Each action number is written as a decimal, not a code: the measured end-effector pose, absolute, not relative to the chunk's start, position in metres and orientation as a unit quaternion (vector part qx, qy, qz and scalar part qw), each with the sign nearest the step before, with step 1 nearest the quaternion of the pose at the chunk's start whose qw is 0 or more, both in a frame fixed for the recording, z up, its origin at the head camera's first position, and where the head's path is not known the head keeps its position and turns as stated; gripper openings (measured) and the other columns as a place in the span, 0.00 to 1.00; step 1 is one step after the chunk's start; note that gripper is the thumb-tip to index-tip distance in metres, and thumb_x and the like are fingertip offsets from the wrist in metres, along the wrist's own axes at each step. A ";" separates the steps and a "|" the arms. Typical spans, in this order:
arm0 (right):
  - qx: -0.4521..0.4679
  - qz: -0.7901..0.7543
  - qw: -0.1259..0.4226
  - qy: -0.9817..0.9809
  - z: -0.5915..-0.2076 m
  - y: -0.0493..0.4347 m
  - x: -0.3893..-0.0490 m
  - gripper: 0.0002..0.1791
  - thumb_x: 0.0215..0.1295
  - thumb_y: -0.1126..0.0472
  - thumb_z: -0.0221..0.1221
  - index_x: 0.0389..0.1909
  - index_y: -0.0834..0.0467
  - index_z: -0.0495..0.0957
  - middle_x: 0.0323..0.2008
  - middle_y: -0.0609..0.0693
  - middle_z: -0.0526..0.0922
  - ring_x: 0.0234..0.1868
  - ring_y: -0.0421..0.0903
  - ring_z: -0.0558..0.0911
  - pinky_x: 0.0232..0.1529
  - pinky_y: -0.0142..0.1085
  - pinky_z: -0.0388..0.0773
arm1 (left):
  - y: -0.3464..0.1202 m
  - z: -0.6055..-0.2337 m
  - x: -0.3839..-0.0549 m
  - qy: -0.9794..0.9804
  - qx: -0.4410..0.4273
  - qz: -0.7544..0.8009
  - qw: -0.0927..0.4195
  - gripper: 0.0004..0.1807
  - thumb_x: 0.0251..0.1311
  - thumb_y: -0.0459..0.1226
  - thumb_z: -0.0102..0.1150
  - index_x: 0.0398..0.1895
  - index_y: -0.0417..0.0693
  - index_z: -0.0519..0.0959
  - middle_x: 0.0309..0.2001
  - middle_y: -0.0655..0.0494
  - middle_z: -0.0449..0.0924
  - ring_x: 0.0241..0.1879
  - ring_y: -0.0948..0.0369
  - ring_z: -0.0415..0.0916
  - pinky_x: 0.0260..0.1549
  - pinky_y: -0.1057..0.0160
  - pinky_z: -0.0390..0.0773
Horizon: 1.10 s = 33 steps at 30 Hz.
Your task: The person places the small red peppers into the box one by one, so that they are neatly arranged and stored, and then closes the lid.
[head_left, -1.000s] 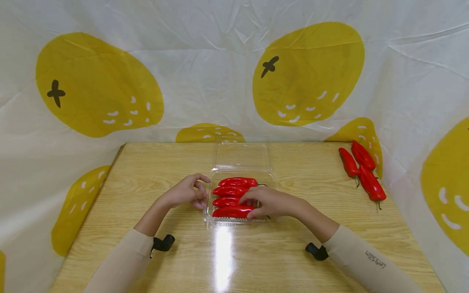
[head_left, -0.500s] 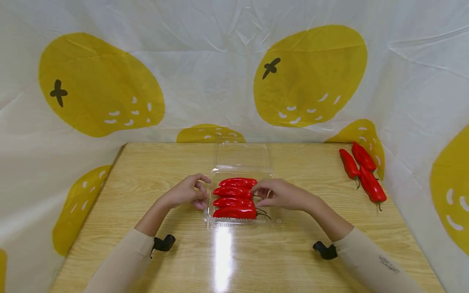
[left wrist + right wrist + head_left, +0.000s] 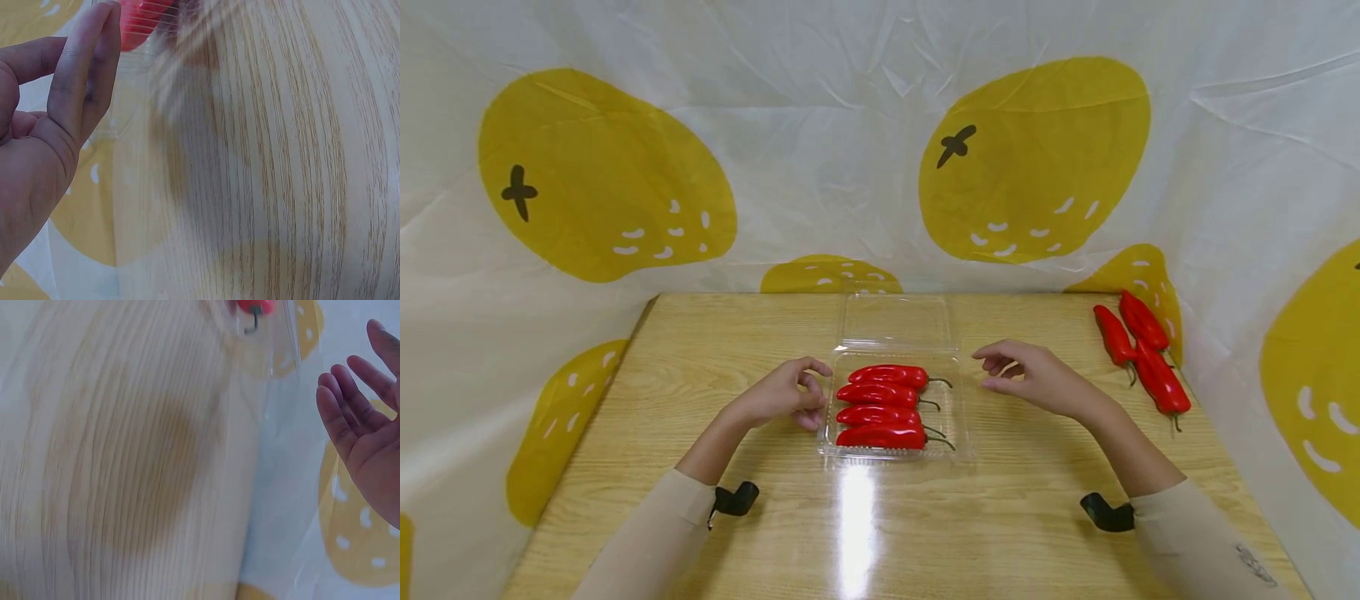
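Several shiny red peppers (image 3: 880, 415) with green stems lie side by side in a clear plastic clamshell box (image 3: 887, 455), stems pointing right. The box's clear lid (image 3: 895, 321) is folded back toward the far edge. At the box's left side is my left hand (image 3: 786, 393), fingers loosely bent and fingertips right at the rim; it grips nothing. My right hand (image 3: 1037, 379) hovers to the right of the box with nothing in it. In the right wrist view its fingers (image 3: 340, 422) are extended and spread apart, away from a pepper's stem end (image 3: 256, 307).
Three more red peppers (image 3: 1150, 358) lie in a cluster at the table's back right corner. A pale curtain (image 3: 820, 167) with yellow fruit prints rises behind and beside the wooden table (image 3: 760, 533).
My right hand has let go of the peppers in the box and drawn back to the right, uncovering their stems. The left hand has stayed in place.
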State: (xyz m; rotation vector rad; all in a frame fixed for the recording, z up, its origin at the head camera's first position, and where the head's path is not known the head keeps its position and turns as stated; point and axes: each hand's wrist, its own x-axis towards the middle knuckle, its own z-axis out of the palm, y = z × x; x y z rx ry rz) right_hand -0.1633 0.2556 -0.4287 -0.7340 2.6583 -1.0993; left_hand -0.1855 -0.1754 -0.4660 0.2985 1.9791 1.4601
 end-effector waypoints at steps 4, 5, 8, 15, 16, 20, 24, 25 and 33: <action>-0.216 -0.368 0.057 0.902 -0.428 0.279 -0.165 0.21 0.69 0.58 0.67 0.61 0.58 0.80 0.47 0.51 0.86 0.49 0.48 0.84 0.53 0.44 0.87 | -0.175 -0.467 -0.185 0.754 0.113 0.559 0.327 0.27 0.68 0.25 0.57 0.69 0.31 0.63 0.39 0.42 0.77 0.27 0.53 0.86 0.32 0.54 0.91; -0.207 -0.370 0.053 0.904 -0.428 0.285 -0.166 0.22 0.70 0.58 0.67 0.61 0.59 0.79 0.48 0.52 0.86 0.50 0.49 0.84 0.53 0.42 0.87 | -0.175 -0.467 -0.185 0.753 0.112 0.559 0.327 0.27 0.68 0.25 0.57 0.69 0.31 0.63 0.39 0.42 0.77 0.27 0.53 0.86 0.32 0.54 0.91; -0.180 -0.376 0.046 0.908 -0.427 0.302 -0.168 0.23 0.71 0.58 0.66 0.63 0.60 0.78 0.51 0.55 0.85 0.52 0.52 0.83 0.52 0.29 0.85 | -0.175 -0.469 -0.185 0.752 0.110 0.561 0.329 0.27 0.68 0.25 0.57 0.68 0.31 0.63 0.39 0.42 0.77 0.27 0.53 0.86 0.32 0.54 0.91; -0.145 -0.381 0.012 0.913 -0.429 0.340 -0.173 0.26 0.72 0.57 0.64 0.67 0.60 0.74 0.60 0.61 0.81 0.54 0.42 0.81 0.50 0.13 0.75 | -0.175 -0.470 -0.185 0.748 0.107 0.566 0.329 0.27 0.68 0.25 0.58 0.68 0.31 0.63 0.39 0.42 0.77 0.27 0.53 0.86 0.32 0.53 0.91; -0.140 -0.381 0.006 0.914 -0.430 0.346 -0.174 0.26 0.72 0.57 0.64 0.67 0.60 0.73 0.61 0.62 0.80 0.54 0.38 0.80 0.50 0.12 0.74 | -0.175 -0.470 -0.185 0.748 0.107 0.566 0.330 0.27 0.68 0.25 0.58 0.68 0.31 0.63 0.39 0.42 0.77 0.27 0.53 0.86 0.32 0.53 0.91; -0.102 -0.370 -0.020 0.923 -0.435 0.366 -0.178 0.28 0.72 0.55 0.65 0.68 0.59 0.72 0.63 0.62 0.78 0.56 0.40 0.79 0.50 0.09 0.70 | -0.174 -0.469 -0.184 0.748 0.105 0.566 0.331 0.27 0.68 0.24 0.57 0.68 0.31 0.63 0.39 0.42 0.77 0.27 0.54 0.86 0.32 0.54 0.91; -0.052 -0.339 -0.030 0.939 -0.441 0.386 -0.184 0.35 0.72 0.48 0.64 0.72 0.60 0.68 0.68 0.64 0.73 0.65 0.62 0.74 0.62 0.30 0.78 | -0.174 -0.469 -0.184 0.748 0.107 0.566 0.331 0.27 0.68 0.24 0.57 0.68 0.31 0.63 0.39 0.42 0.77 0.27 0.54 0.86 0.32 0.54 0.91; -0.038 -0.334 -0.027 0.941 -0.442 0.391 -0.186 0.37 0.71 0.46 0.64 0.74 0.60 0.66 0.70 0.65 0.71 0.66 0.65 0.72 0.66 0.41 0.77 | -0.173 -0.469 -0.185 0.748 0.108 0.565 0.331 0.27 0.68 0.24 0.57 0.68 0.31 0.63 0.39 0.42 0.77 0.27 0.54 0.86 0.32 0.54 0.91; 0.006 -0.298 -0.023 0.954 -0.457 0.420 -0.204 0.51 0.71 0.42 0.62 0.80 0.68 0.49 0.73 0.76 0.60 0.72 0.77 0.60 0.74 0.76 0.33 | -0.174 -0.467 -0.185 0.753 0.113 0.560 0.326 0.27 0.68 0.24 0.57 0.68 0.31 0.63 0.39 0.41 0.77 0.27 0.54 0.86 0.31 0.54 0.91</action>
